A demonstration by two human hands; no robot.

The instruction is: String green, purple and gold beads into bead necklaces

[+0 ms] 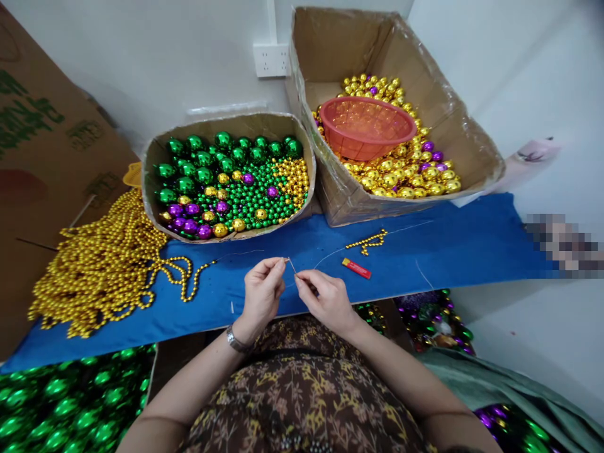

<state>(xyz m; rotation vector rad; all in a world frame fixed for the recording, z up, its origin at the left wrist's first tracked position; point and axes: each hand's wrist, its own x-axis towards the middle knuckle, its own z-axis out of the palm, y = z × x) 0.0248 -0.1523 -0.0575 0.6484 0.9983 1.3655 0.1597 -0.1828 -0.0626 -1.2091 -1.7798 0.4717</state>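
Note:
My left hand [263, 292] and my right hand [325, 299] meet over the blue cloth [453, 248], each pinching a thin thread [330, 253] and a fine needle [292, 265] between them. The thread runs right to a short string of gold beads [369, 241]. A second thread trails left toward a big heap of gold bead strands [101, 264]. A small red lighter [356, 268] lies just right of my right hand.
A low cardboard box [151, 160] of green, gold and purple balls and beads stands behind the cloth. A larger box [472, 148] at right holds gold balls and a red plastic basket [368, 126]. Green balls [70, 396] fill a box at lower left.

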